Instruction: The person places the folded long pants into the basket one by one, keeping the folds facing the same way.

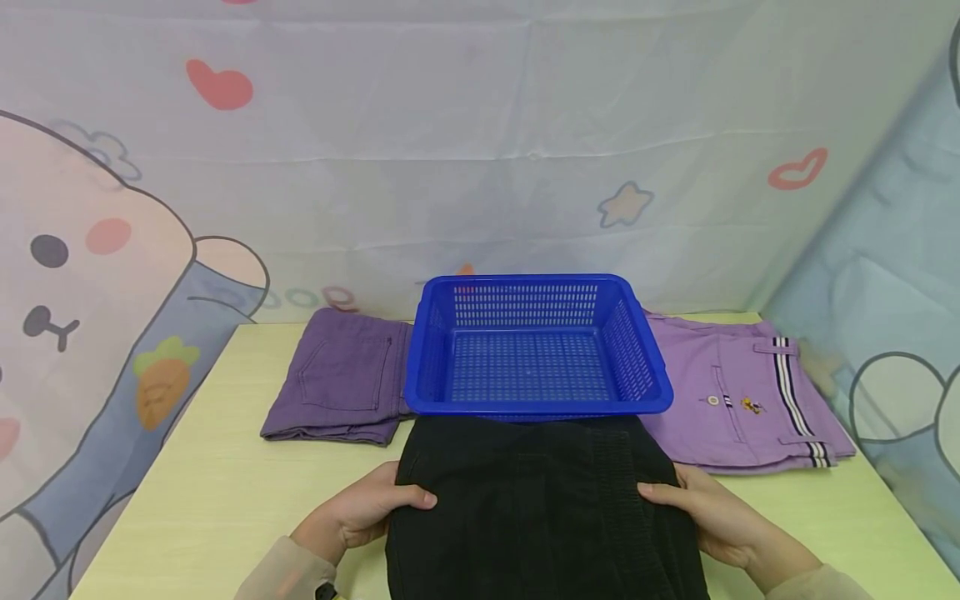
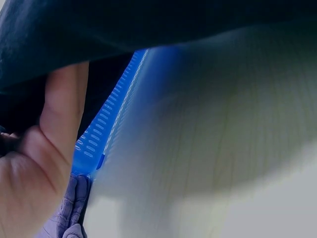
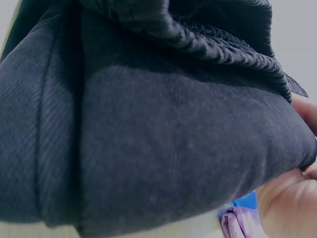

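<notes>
Folded black trousers with an elastic waistband hang between both hands, lifted above the table in front of the basket. My left hand grips their left edge, thumb on top and fingers underneath. At the right edge, near the waistband, my right hand holds them the same way. The left wrist view shows the left hand reaching under the dark cloth, its fingertips hidden. In the right wrist view the right hand pinches a corner of the folded layers.
A blue plastic basket with nothing in it stands behind the trousers. Folded dark purple trousers lie to its left. Folded light purple trousers with a striped trim lie to its right. A printed cloth hangs behind the table.
</notes>
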`<control>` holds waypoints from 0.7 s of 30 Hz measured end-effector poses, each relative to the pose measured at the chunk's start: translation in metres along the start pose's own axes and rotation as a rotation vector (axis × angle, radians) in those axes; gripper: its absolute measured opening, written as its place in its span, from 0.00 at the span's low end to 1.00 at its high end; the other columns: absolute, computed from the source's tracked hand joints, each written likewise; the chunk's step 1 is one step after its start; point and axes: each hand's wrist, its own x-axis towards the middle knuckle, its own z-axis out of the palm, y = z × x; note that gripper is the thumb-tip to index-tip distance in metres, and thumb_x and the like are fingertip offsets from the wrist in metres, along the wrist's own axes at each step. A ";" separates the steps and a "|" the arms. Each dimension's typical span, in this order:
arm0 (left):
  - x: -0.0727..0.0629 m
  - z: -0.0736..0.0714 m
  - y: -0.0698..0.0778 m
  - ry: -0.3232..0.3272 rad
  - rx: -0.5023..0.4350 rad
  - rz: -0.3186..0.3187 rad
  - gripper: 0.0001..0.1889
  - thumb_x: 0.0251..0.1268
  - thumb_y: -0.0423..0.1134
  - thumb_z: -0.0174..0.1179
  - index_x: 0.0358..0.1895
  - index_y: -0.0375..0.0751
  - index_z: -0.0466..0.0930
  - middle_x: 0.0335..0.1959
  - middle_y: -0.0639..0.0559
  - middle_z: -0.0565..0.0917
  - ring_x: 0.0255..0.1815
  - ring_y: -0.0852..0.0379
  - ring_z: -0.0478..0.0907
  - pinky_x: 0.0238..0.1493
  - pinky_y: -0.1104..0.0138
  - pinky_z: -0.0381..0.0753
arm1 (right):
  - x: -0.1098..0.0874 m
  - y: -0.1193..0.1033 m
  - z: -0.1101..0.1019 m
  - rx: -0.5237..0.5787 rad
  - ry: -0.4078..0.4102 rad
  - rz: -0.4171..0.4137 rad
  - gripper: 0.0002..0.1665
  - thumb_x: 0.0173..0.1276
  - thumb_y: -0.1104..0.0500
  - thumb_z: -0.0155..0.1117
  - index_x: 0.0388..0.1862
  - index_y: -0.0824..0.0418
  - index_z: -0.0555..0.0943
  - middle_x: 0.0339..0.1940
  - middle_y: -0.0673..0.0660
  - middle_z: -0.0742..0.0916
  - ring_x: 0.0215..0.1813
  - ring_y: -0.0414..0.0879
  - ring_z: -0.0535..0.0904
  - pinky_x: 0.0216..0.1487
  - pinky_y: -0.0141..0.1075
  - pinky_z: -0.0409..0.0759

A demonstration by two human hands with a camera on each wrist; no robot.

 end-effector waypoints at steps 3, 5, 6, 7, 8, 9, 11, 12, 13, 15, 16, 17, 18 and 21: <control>-0.001 0.000 0.000 -0.004 0.001 0.003 0.29 0.57 0.34 0.57 0.61 0.25 0.62 0.49 0.48 0.81 0.48 0.54 0.81 0.48 0.63 0.82 | 0.000 0.000 0.000 0.009 -0.006 0.002 0.16 0.77 0.62 0.41 0.60 0.59 0.65 0.55 0.53 0.83 0.55 0.48 0.80 0.56 0.44 0.79; -0.002 0.000 0.001 -0.002 0.002 0.005 0.29 0.57 0.34 0.57 0.61 0.25 0.62 0.49 0.48 0.81 0.48 0.54 0.81 0.48 0.63 0.82 | 0.000 0.000 0.001 0.014 -0.010 0.003 0.16 0.77 0.62 0.40 0.60 0.59 0.65 0.55 0.54 0.83 0.55 0.48 0.80 0.55 0.43 0.79; -0.002 0.000 0.001 -0.001 0.002 0.006 0.28 0.57 0.34 0.57 0.61 0.25 0.62 0.49 0.48 0.81 0.48 0.54 0.81 0.48 0.63 0.82 | 0.000 0.000 0.000 0.017 -0.015 0.000 0.16 0.77 0.62 0.40 0.60 0.59 0.65 0.55 0.54 0.83 0.55 0.49 0.80 0.55 0.44 0.79; -0.002 0.001 0.001 -0.001 0.001 0.006 0.28 0.57 0.34 0.57 0.61 0.25 0.62 0.49 0.48 0.81 0.48 0.54 0.81 0.48 0.63 0.82 | 0.000 0.000 0.000 0.019 -0.020 -0.003 0.16 0.77 0.63 0.40 0.60 0.59 0.65 0.55 0.54 0.83 0.55 0.49 0.80 0.55 0.44 0.79; -0.003 0.001 0.001 0.000 0.001 0.006 0.28 0.57 0.34 0.57 0.60 0.25 0.62 0.49 0.48 0.81 0.47 0.54 0.81 0.48 0.63 0.82 | 0.000 0.000 0.000 0.021 -0.026 -0.006 0.16 0.77 0.63 0.39 0.60 0.60 0.66 0.55 0.54 0.83 0.55 0.49 0.80 0.55 0.43 0.79; -0.003 0.001 0.002 0.002 0.000 0.007 0.28 0.57 0.34 0.57 0.60 0.25 0.62 0.49 0.48 0.81 0.47 0.54 0.81 0.48 0.63 0.82 | 0.000 0.000 0.000 0.023 -0.030 -0.009 0.16 0.77 0.63 0.39 0.60 0.60 0.66 0.55 0.54 0.83 0.55 0.49 0.80 0.55 0.43 0.79; -0.004 0.002 0.002 0.002 -0.002 0.007 0.28 0.57 0.34 0.57 0.60 0.25 0.62 0.49 0.48 0.81 0.47 0.54 0.81 0.48 0.63 0.82 | 0.000 0.000 0.000 0.027 -0.038 -0.011 0.16 0.77 0.63 0.39 0.60 0.60 0.66 0.56 0.55 0.83 0.55 0.49 0.80 0.55 0.44 0.79; -0.004 0.002 0.002 0.001 -0.002 0.008 0.28 0.57 0.34 0.57 0.61 0.25 0.62 0.49 0.48 0.81 0.47 0.54 0.81 0.48 0.63 0.82 | 0.000 0.000 0.000 0.029 -0.040 -0.012 0.16 0.77 0.63 0.39 0.60 0.60 0.66 0.56 0.55 0.83 0.55 0.49 0.80 0.55 0.44 0.79; -0.004 0.002 0.002 0.000 -0.003 0.009 0.28 0.57 0.34 0.57 0.61 0.26 0.62 0.49 0.48 0.81 0.47 0.54 0.81 0.48 0.63 0.82 | -0.001 -0.001 0.000 0.029 -0.041 -0.011 0.16 0.77 0.63 0.39 0.60 0.60 0.66 0.56 0.55 0.83 0.55 0.49 0.80 0.55 0.44 0.79; -0.005 0.002 0.002 -0.003 -0.003 0.011 0.28 0.57 0.34 0.57 0.61 0.26 0.62 0.49 0.48 0.81 0.48 0.55 0.81 0.49 0.63 0.82 | -0.001 -0.001 0.000 0.027 -0.041 -0.012 0.16 0.77 0.63 0.39 0.60 0.60 0.66 0.55 0.55 0.83 0.55 0.49 0.81 0.55 0.44 0.79; -0.005 0.002 0.002 -0.005 -0.003 0.012 0.28 0.57 0.33 0.57 0.61 0.26 0.62 0.49 0.48 0.81 0.48 0.55 0.81 0.49 0.63 0.81 | -0.002 -0.001 0.001 0.027 -0.039 -0.009 0.16 0.77 0.63 0.39 0.60 0.60 0.67 0.55 0.55 0.83 0.54 0.49 0.81 0.55 0.44 0.79; -0.005 0.002 0.002 -0.006 -0.003 0.014 0.28 0.57 0.33 0.57 0.61 0.26 0.63 0.49 0.48 0.81 0.48 0.55 0.81 0.49 0.63 0.81 | -0.002 -0.001 0.001 0.026 -0.038 -0.007 0.16 0.77 0.63 0.39 0.60 0.60 0.67 0.55 0.55 0.83 0.54 0.49 0.81 0.55 0.44 0.79; -0.006 0.002 0.003 -0.007 -0.003 0.015 0.28 0.57 0.33 0.57 0.61 0.27 0.63 0.49 0.48 0.81 0.48 0.55 0.81 0.49 0.63 0.81 | -0.002 -0.001 0.001 0.027 -0.037 -0.005 0.16 0.77 0.63 0.39 0.59 0.60 0.67 0.55 0.55 0.83 0.54 0.49 0.81 0.54 0.43 0.79; -0.006 0.002 0.003 -0.010 -0.004 0.017 0.27 0.57 0.33 0.57 0.60 0.27 0.63 0.49 0.49 0.81 0.48 0.55 0.81 0.49 0.63 0.81 | -0.003 -0.002 0.002 0.029 -0.043 -0.006 0.16 0.77 0.63 0.39 0.59 0.60 0.67 0.54 0.55 0.83 0.53 0.49 0.81 0.54 0.43 0.80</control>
